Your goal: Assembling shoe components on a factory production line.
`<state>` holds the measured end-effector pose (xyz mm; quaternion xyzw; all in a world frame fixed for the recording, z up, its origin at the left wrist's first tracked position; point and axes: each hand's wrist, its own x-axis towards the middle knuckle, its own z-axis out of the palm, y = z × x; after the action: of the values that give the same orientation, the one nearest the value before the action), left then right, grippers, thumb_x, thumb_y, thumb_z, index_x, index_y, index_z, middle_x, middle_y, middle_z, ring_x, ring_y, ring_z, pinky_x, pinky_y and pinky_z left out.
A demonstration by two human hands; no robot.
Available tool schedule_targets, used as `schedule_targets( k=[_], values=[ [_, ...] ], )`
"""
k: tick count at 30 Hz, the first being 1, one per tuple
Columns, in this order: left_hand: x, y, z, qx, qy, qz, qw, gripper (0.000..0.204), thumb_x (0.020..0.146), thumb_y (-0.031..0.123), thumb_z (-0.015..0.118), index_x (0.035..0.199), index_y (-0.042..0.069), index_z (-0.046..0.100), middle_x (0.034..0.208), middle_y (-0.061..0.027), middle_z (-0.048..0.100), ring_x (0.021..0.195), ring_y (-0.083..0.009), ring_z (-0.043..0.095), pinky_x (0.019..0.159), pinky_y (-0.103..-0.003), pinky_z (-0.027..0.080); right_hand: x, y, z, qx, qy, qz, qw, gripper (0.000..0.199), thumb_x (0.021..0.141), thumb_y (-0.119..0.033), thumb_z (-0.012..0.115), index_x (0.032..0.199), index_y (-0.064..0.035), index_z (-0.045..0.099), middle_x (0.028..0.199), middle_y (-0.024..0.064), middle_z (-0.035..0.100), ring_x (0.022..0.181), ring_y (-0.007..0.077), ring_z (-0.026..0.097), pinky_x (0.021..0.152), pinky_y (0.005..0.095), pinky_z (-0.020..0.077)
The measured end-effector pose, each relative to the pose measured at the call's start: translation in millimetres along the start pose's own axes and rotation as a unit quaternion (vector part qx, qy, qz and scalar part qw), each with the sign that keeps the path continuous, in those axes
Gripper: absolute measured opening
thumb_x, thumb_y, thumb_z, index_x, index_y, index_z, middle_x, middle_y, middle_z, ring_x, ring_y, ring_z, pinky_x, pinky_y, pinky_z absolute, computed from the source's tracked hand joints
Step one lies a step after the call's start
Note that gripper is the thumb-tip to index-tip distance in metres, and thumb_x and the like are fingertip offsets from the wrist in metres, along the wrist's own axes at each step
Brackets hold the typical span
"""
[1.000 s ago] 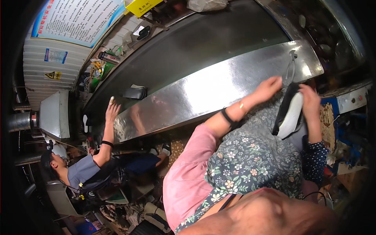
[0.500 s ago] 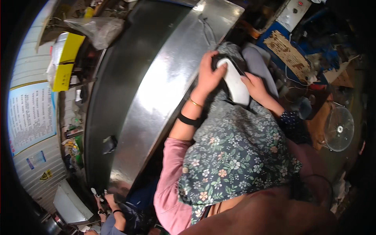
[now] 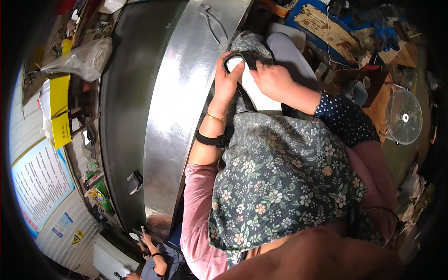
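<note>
The left hand point(image 3: 227, 77) grips one side of the black and white shoe point(image 3: 259, 93), its thumb on the white bottom. The right hand point(image 3: 272, 81) has fingers bent tight over the other side, and it hides part of the shoe from me. The shoe is over the flowered apron point(image 3: 280, 186), just beside the worktop's point(image 3: 177, 70) long edge. It is longest going out from the body. Its round end points away, tipped toward the worktop. Near that edge lie pliers point(image 3: 206, 12), handles toward the shoe. Past the worktop, a dark shoe point(image 3: 135, 182) sits on the black belt point(image 3: 130, 93).

The black shoe point(image 3: 259, 93) slants, white side up, over the floral apron point(image 3: 280, 172).
</note>
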<state>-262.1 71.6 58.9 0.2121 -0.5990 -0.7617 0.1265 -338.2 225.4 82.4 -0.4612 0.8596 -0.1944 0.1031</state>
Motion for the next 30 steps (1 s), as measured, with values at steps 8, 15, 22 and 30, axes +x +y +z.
schedule_targets(
  k=[8,15,22,30],
  values=[
    [16.1,-2.2,-0.6,0.069,-0.033,-0.032,0.997,0.054,0.090,0.018,0.069,0.133,-0.002,0.042,0.114,-0.0114,0.060,0.102,-0.0175,0.057,0.089,-0.029,0.047,-7.3,52.9,7.2,0.624,-0.170,0.236,0.726,0.056,0.104,-0.042,0.032,0.115,0.0045,0.060,0.109,0.0231,0.064,0.102,0.0338,0.064,0.089,0.0388,0.0492],
    [14.0,17.2,-3.3,0.053,-0.032,-0.039,0.997,0.053,0.091,0.018,0.066,0.134,-0.002,0.042,0.118,-0.0134,0.059,0.105,-0.0187,0.057,0.091,-0.030,0.047,-35.3,10.3,-1.4,0.352,-0.095,0.112,0.924,0.056,0.102,-0.028,0.046,0.148,-0.0035,0.027,0.125,0.0267,0.057,0.117,0.0364,0.055,0.099,0.0373,0.0420],
    [12.1,-7.1,-4.3,-0.050,0.056,-0.078,0.994,0.052,0.102,0.038,0.035,0.129,-0.004,0.049,0.130,-0.0209,0.053,0.123,-0.0327,0.048,0.106,-0.041,0.034,-0.1,12.7,31.6,0.409,0.008,0.076,0.909,0.063,0.103,-0.032,0.041,0.145,0.0095,0.020,0.139,0.0316,0.044,0.132,0.0361,0.043,0.108,0.0379,0.0355],
    [2.3,26.6,-7.0,0.541,0.092,-0.026,0.835,0.042,0.101,0.032,0.035,0.109,-0.006,0.051,0.087,-0.0301,0.065,0.083,-0.0492,0.063,0.075,-0.053,0.051,11.4,-29.9,11.6,0.294,-0.010,0.126,0.947,0.065,0.099,-0.030,0.047,0.145,0.0075,0.020,0.118,0.0374,0.054,0.107,0.0498,0.056,0.091,0.0483,0.0463]
  ],
)
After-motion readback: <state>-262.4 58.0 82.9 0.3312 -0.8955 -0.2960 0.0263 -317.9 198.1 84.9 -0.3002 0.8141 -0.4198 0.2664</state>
